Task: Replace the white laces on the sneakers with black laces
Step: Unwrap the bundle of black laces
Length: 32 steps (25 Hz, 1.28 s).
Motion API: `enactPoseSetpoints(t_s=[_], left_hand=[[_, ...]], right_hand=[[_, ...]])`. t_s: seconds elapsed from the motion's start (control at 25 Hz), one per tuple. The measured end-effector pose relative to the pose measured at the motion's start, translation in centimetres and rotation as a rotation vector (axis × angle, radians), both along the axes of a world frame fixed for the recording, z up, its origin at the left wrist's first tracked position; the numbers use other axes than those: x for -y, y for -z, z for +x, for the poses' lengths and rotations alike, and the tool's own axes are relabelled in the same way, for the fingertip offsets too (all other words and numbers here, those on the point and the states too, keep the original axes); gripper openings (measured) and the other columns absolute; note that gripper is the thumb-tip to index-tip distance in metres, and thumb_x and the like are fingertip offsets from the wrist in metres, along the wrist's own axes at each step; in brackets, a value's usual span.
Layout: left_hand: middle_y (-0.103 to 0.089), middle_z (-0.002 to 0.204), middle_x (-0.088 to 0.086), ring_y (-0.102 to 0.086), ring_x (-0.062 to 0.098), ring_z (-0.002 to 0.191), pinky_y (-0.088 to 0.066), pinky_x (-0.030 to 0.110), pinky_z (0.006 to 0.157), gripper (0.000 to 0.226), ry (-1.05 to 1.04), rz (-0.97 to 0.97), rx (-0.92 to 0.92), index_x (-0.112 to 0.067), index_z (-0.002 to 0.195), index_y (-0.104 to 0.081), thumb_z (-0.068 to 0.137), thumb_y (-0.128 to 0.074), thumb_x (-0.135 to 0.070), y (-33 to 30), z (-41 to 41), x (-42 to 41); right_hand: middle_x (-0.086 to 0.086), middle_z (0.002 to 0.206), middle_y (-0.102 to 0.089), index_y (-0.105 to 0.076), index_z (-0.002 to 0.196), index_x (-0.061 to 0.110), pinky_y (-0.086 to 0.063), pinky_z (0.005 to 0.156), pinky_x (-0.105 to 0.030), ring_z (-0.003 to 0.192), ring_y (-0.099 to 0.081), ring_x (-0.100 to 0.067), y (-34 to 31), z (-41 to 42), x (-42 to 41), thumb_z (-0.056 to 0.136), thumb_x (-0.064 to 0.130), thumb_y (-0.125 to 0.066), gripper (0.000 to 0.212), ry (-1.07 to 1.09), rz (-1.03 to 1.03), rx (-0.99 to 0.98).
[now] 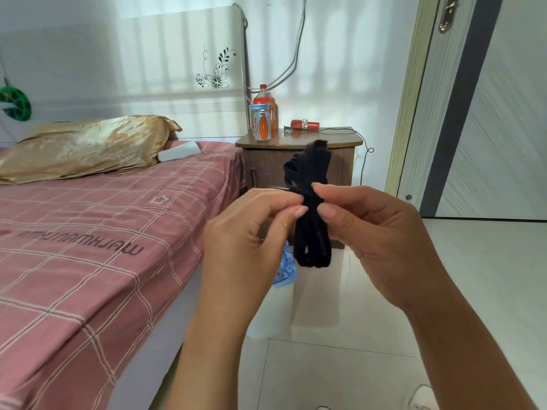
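Observation:
A bundle of black laces [312,232], folded into loops and wound round its middle, hangs in the air in front of me. My left hand [251,232] pinches the bundle's wrapped middle from the left with thumb and forefinger. My right hand [373,232] pinches the same spot from the right. A bit of a white sneaker [421,395] shows at the bottom edge, mostly hidden by my right forearm.
A bed [88,247] with a pink checked sheet and a gold pillow [83,146] fills the left. A brown nightstand [299,161] with bottles stands behind the laces. A white bin [275,306] with a blue bag stands below my hands. A door [488,113] is at right.

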<state>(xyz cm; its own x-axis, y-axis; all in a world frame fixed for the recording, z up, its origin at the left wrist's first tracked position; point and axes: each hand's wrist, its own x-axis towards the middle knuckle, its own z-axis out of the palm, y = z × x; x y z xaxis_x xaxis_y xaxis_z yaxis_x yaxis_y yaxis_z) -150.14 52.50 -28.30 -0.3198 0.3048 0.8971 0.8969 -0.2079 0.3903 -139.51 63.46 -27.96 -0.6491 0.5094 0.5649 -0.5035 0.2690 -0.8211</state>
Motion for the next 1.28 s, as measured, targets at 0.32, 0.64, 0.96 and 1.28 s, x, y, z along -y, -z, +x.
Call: enactPoseSetpoints(t_s=[0.32,0.64,0.96,1.28], left_hand=[[-0.066,0.083,-0.004,-0.058,-0.001,0.079,-0.042,0.005,0.075,0.005,0.037,-0.123,-0.111,-0.007,0.084,-0.07,0.081,-0.066,-0.007,0.5,-0.5,0.1],[-0.062,0.077,0.0,-0.054,0.009,0.074,-0.037,0.004,0.062,0.006,-0.094,-0.111,-0.141,-0.004,0.079,-0.065,0.077,-0.063,-0.009,2.0,-0.9,-0.9],[-0.071,0.082,-0.014,-0.066,0.001,0.077,-0.049,0.012,0.072,0.02,0.23,-0.007,0.373,-0.033,0.082,-0.071,0.075,-0.074,-0.014,2.6,-0.9,-1.6],[-0.07,0.082,-0.008,-0.064,0.0,0.08,-0.046,0.007,0.074,0.01,0.092,-0.245,0.189,-0.016,0.086,-0.073,0.082,-0.066,-0.011,2.9,-1.6,-1.7]], right_hand=[[0.015,0.084,-0.073,-0.069,0.095,0.022,-0.05,0.071,-0.009,0.083,-0.069,-0.001,-0.4,0.7,-0.4,0.071,0.019,-0.061,0.026,0.045,0.147,0.103],[0.017,0.088,-0.072,-0.069,0.099,0.022,-0.052,0.074,-0.012,0.086,-0.069,-0.003,0.7,0.1,-0.6,0.075,0.021,-0.061,0.025,0.058,0.204,0.138],[-0.008,0.086,-0.072,-0.067,0.086,0.019,-0.055,0.071,-0.026,0.083,-0.069,-0.02,2.6,-1.0,-1.6,0.066,0.025,-0.069,0.022,-0.181,-0.207,0.026],[-0.002,0.07,-0.07,-0.063,0.084,0.009,-0.056,0.064,-0.021,0.07,-0.068,-0.015,2.8,-0.8,-1.4,0.066,0.025,-0.066,0.024,-0.019,-0.225,0.18]])
